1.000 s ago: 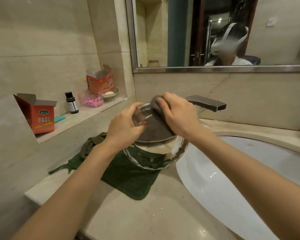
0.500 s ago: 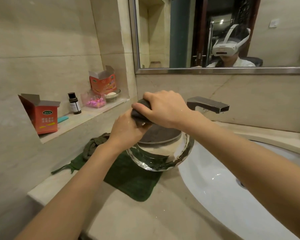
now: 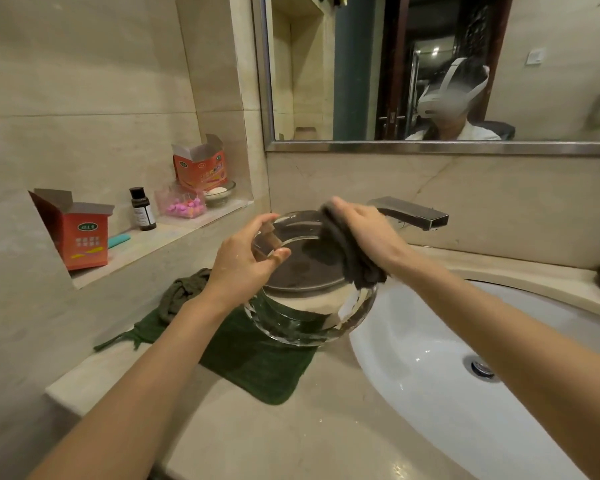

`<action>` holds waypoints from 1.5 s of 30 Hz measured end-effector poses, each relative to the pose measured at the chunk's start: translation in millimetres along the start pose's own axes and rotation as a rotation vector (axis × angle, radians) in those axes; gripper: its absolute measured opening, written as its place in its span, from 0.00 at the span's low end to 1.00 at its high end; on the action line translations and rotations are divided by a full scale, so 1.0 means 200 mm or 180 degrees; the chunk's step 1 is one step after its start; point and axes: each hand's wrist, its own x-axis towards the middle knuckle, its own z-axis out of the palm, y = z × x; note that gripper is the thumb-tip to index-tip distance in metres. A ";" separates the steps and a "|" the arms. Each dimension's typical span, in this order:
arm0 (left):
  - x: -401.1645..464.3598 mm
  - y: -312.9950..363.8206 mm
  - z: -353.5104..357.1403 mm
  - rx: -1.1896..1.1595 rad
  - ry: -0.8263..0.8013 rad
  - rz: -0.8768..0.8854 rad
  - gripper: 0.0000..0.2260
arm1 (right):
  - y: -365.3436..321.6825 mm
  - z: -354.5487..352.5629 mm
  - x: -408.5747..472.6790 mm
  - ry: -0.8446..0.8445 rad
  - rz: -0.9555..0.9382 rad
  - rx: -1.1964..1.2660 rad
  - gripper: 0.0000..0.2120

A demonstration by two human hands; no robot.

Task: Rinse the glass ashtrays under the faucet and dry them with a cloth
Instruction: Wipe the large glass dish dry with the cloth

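Left hand (image 3: 243, 261) grips the near-left rim of the ashtray (image 3: 309, 299), thumb over the lip, fingers curled round the outer wall; the grip is snug, not wide. Right hand (image 3: 364, 233) is bunched round a dark cloth (image 3: 347, 251), pressing it on the far-right rim, cloth tail hanging down over the right side of the glass. Ashtray sits between the two hands, tilted toward the camera, held up off the desk (image 3: 257, 431), over a green towel (image 3: 257, 355) that lies flat beside the sink (image 3: 430, 375). Progress, judged: rinsing of this ashtray looks done, no water runs from the faucet (image 3: 409, 213) and the glass is away from the spout; drying is mid-way, cloth on the rim, the inner floor and outside wall probably not all wiped. Only one ashtray in view, so cannot tell whether others wait or are finished. A second crumpled olive cloth (image 3: 184, 292) lies at the towel's back edge, left of the glass. On the wall shelf (image 3: 160, 244): two red boxes (image 3: 80, 233), a small dark bottle (image 3: 142, 209), a clear box with pink bits (image 3: 182, 206), a soap dish (image 3: 219, 192).
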 end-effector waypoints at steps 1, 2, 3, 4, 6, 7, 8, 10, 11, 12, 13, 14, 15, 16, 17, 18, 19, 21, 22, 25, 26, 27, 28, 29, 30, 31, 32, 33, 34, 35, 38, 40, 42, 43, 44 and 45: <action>0.00 0.00 0.00 -0.0045 -0.0036 0.0009 0.23 | -0.05 0.01 0.03 -0.0151 -0.0416 -0.0599 0.22; 0.00 -0.01 -0.01 -0.0103 -0.0074 0.0038 0.23 | -0.09 0.02 0.04 -0.0266 -0.0739 -0.1102 0.22; 0.00 -0.01 -0.01 -0.0153 -0.0101 0.0073 0.23 | -0.11 0.03 0.05 -0.0317 -0.0992 -0.1464 0.22; 0.00 -0.01 -0.01 -0.0190 -0.0120 0.0094 0.23 | -0.12 0.04 0.05 -0.0323 -0.1145 -0.1646 0.23; 0.01 -0.01 -0.01 -0.0242 -0.0181 0.0075 0.23 | -0.09 0.03 0.02 -0.0193 -0.1206 -0.1502 0.25; 0.01 0.00 -0.01 -0.0281 -0.0212 0.0046 0.22 | -0.06 0.01 -0.01 -0.0080 -0.1143 -0.1265 0.25; 0.01 0.00 -0.01 -0.0346 -0.0232 0.0009 0.22 | -0.01 0.01 -0.05 0.0053 -0.1027 -0.0955 0.25; 0.01 0.01 0.00 -0.0555 -0.0230 -0.0076 0.20 | 0.13 0.01 -0.16 0.0314 -0.0668 -0.0099 0.24; 0.01 0.01 0.00 -0.0669 -0.0192 -0.0141 0.20 | 0.20 0.05 -0.21 0.0395 -0.0440 0.0297 0.24; 0.01 0.01 0.01 -0.0777 -0.0133 -0.0213 0.19 | 0.27 0.09 -0.27 0.0454 -0.0235 0.0604 0.26; 0.00 0.00 0.01 -0.0859 -0.0052 -0.0281 0.19 | 0.32 0.15 -0.32 0.0501 -0.0055 0.0843 0.26; 0.00 0.00 0.01 -0.0920 0.0048 -0.0342 0.19 | 0.35 0.20 -0.35 0.0573 0.0089 0.1079 0.26; -0.01 0.00 0.01 -0.0971 0.0154 -0.0395 0.19 | 0.36 0.24 -0.36 0.0673 0.0182 0.1245 0.26; -0.01 0.00 0.01 -0.1025 0.0258 -0.0458 0.19 | 0.35 0.26 -0.34 0.0775 0.0187 0.1291 0.25; -0.02 0.00 0.02 -0.1080 0.0347 -0.0535 0.20 | 0.32 0.26 -0.32 0.0851 0.0098 0.1211 0.24; -0.03 -0.01 0.02 -0.1135 0.0430 -0.0629 0.19 | 0.30 0.24 -0.29 0.0886 -0.0061 0.1050 0.24; -0.05 -0.02 0.02 -0.1198 0.0507 -0.0726 0.19 | 0.27 0.21 -0.25 0.0870 -0.0242 0.0836 0.25; -0.08 -0.06 0.04 -0.1319 0.0620 -0.0935 0.18 | 0.20 0.15 -0.18 0.0751 -0.0480 0.0324 0.26; -0.09 -0.07 0.04 -0.1308 0.0635 -0.1010 0.18 | 0.17 0.14 -0.16 0.0678 -0.0561 0.0089 0.26; -0.09 -0.09 0.02 -0.0780 0.0474 -0.0945 0.15 | 0.10 0.10 -0.10 0.0450 -0.0857 -0.0467 0.25; -0.08 -0.08 -0.01 -0.0572 0.0385 -0.0872 0.13 | 0.07 0.09 -0.08 0.0382 -0.0959 -0.0645 0.24; -0.06 -0.05 -0.04 -0.0415 0.0294 -0.0751 0.12 | 0.04 0.08 -0.06 0.0294 -0.1026 -0.0820 0.23; -0.03 -0.03 -0.07 -0.0299 0.0201 -0.0603 0.15 | 0.01 0.08 -0.05 0.0179 -0.1059 -0.0951 0.23; 0.00 0.00 -0.09 -0.0207 0.0116 -0.0427 0.17 | -0.01 0.09 -0.03 0.0064 -0.1068 -0.1029 0.23; 0.02 0.03 -0.11 -0.0092 0.0056 -0.0229 0.18 | -0.02 0.10 -0.02 -0.0009 -0.1083 -0.1053 0.23; 0.03 0.05 -0.12 0.0053 0.0016 -0.0048 0.17 | -0.03 0.11 -0.01 -0.0020 -0.1100 -0.0988 0.23; 0.04 0.06 -0.12 0.0203 0.0040 0.0106 0.17 | -0.03 0.12 -0.02 0.0025 -0.1087 -0.0817 0.23; 0.04 0.06 -0.11 0.0311 0.0118 0.0208 0.18 | -0.01 0.13 -0.03 0.0101 -0.0993 -0.0553 0.23; 0.03 0.05 -0.10 0.0356 0.0228 0.0268 0.19 | 0.02 0.14 -0.05 0.0172 -0.0825 -0.0234 0.23; 0.02 0.03 -0.09 0.0330 0.0344 0.0277 0.20 | 0.07 0.15 -0.09 0.0204 -0.0599 0.0110 0.24; -0.01 -0.05 -0.10 -0.0011 0.0708 -0.0008 0.22 | 0.24 0.26 -0.22 -0.0001 0.0004 0.0865 0.27; -0.03 -0.08 -0.11 -0.0234 0.0919 -0.0240 0.23 | 0.26 0.32 -0.25 0.0108 0.0054 0.1041 0.26; -0.06 -0.10 -0.09 -0.0390 0.1027 -0.0443 0.24 | 0.19 0.32 -0.22 0.0491 -0.0103 0.1006 0.22; -0.08 -0.10 -0.07 -0.0520 0.1071 -0.0563 0.26 | 0.15 0.30 -0.20 0.0629 -0.0201 0.0899 0.21; -0.09 -0.10 -0.06 -0.0679 0.1086 -0.0712 0.28 | 0.10 0.28 -0.18 0.0678 -0.0288 0.0758 0.21; -0.10 -0.11 -0.04 -0.0843 0.1077 -0.0833 0.29 | 0.07 0.26 -0.17 0.0658 -0.0365 0.0561 0.21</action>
